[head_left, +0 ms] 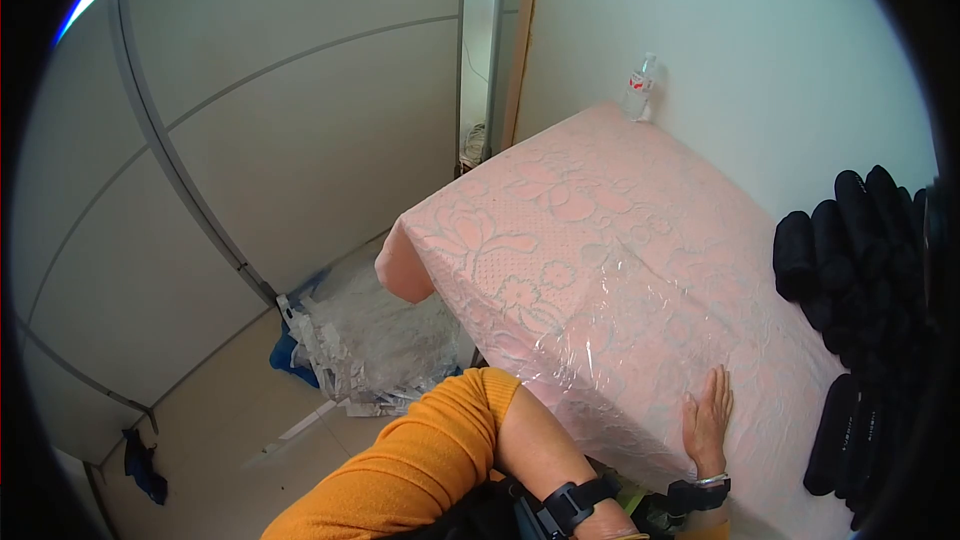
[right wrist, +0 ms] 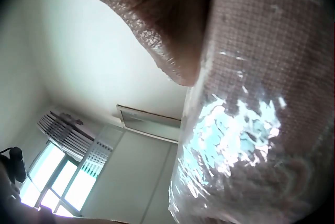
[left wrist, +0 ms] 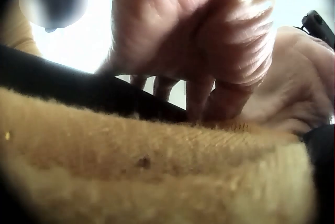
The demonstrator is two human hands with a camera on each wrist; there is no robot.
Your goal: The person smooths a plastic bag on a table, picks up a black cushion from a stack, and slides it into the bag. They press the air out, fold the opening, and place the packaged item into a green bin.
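Observation:
My right hand (head_left: 709,415) lies flat on a clear plastic sheet (head_left: 600,340) spread over the pink floral cloth (head_left: 520,200). Its fingers point away from me, straight and close together. In the right wrist view, the shiny plastic (right wrist: 225,135) lies over the woven cloth beside that hand. My left forearm (head_left: 545,440) crosses in front of me, and its hand is hidden in the head view. From the left wrist, my left hand (left wrist: 193,30) shows with its fingers bent down at the orange sleeve (left wrist: 157,156) of the right arm, beside a black strap (left wrist: 78,90).
Black elongated bundles (head_left: 860,260) are heaped along the table's right side. A clear bottle with a red label (head_left: 640,85) stands at the far corner by the wall. Crumpled plastic packaging (head_left: 380,330) lies on the floor to the left, before pale panels (head_left: 300,70).

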